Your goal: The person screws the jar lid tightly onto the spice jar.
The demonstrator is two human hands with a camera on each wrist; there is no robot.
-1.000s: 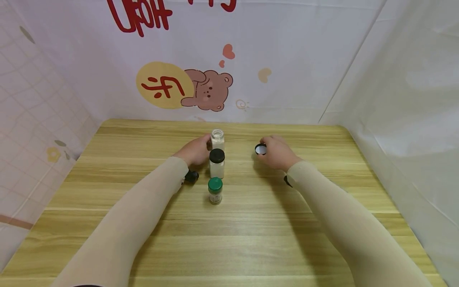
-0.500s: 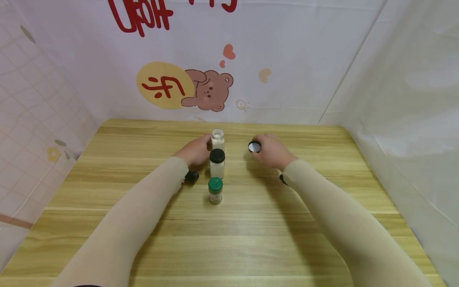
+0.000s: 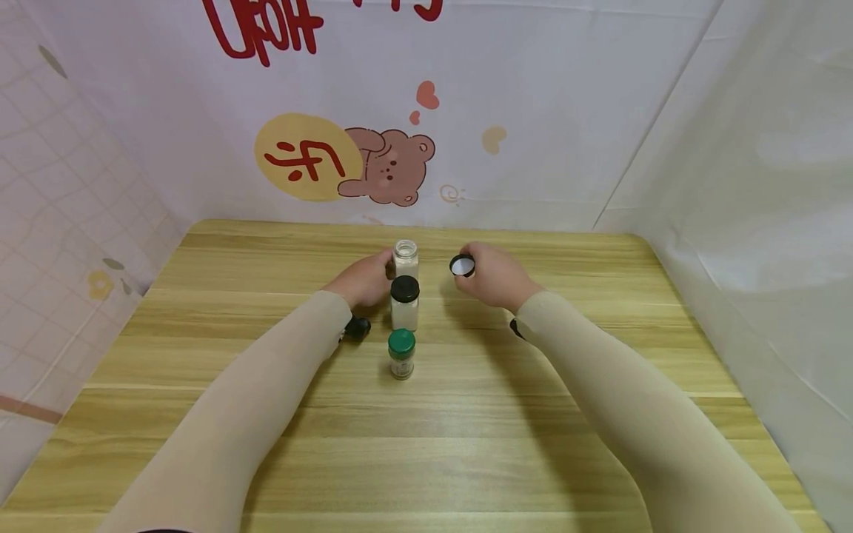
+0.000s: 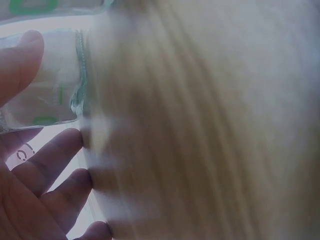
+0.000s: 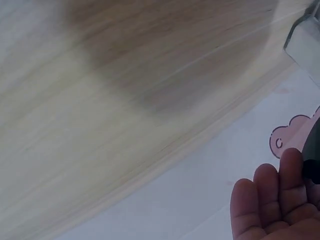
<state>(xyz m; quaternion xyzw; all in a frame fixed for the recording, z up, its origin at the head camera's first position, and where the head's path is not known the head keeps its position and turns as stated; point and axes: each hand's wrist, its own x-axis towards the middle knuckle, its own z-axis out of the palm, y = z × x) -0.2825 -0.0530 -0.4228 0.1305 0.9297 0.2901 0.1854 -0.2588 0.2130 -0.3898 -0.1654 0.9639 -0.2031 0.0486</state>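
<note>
In the head view, my left hand (image 3: 363,280) grips the side of a lidless clear glass jar (image 3: 406,260) of pale contents, standing near the table's back. The left wrist view shows the thumb against the jar's glass (image 4: 60,85), with the other fingers extended below it. My right hand (image 3: 496,274) pinches a black lid (image 3: 462,266) by its edge, its white inside showing, to the right of that jar. Only a sliver of the lid (image 5: 312,147) enters the right wrist view, where several fingers (image 5: 268,195) extend free of it.
A black-lidded jar (image 3: 404,311) of white contents stands just in front of the lidless one. Nearer still is a smaller green-capped shaker (image 3: 402,355). White printed cloth (image 3: 533,148) hangs behind the wooden table (image 3: 433,444), with more cloth at both sides.
My right hand has moved left and slightly back with the lid, closer to the lidless jar. The left hand and the jars stay where they were.
</note>
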